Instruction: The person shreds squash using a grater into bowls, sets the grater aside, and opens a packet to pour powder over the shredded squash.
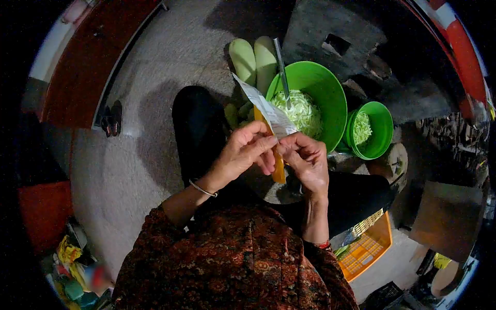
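left hand [245, 152]: fingers pinched white-and-yellow packet [279, 173] | right hand [311, 164]: fingers gripped same packet's edge | packet: tilted, held between hands, partly hid large green bucket [333, 95] | large green bucket: held pale shreds [305, 111], metal utensil [280, 62] leaning inside | two pale-green gourds [242, 59]: lay left of it | small green bucket [381, 135]: stood right, shreds inside

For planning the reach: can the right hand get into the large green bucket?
Probably yes: the large green bucket stands open just ahead, but the right hand likely must release the packet.
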A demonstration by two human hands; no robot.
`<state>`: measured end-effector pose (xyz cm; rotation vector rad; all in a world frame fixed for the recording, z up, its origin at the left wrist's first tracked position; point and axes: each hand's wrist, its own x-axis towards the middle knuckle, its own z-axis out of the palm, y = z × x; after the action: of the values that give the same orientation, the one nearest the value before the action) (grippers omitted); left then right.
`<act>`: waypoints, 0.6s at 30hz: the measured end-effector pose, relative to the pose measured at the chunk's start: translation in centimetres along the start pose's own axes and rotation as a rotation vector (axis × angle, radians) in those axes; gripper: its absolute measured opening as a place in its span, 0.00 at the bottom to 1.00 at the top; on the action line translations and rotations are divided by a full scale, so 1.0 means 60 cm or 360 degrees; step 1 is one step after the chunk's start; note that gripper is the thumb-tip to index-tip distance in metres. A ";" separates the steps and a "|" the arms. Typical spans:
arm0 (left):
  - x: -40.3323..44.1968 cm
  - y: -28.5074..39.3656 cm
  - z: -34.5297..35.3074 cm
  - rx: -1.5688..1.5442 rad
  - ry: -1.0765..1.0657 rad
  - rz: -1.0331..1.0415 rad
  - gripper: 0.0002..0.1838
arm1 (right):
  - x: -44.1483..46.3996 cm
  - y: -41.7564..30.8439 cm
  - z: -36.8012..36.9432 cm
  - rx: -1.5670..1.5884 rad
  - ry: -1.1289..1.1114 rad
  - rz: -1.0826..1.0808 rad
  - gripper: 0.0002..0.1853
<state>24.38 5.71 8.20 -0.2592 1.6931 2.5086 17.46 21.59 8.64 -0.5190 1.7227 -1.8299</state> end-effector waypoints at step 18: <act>-0.041 -0.029 0.003 0.0544 0.0458 0.0475 0.10 | 0.017 0.023 -0.014 0.0266 -0.0428 0.0267 0.05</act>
<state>27.10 6.57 7.19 -0.3744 2.3989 2.4016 16.33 21.57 7.12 -0.5095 1.3790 -1.6821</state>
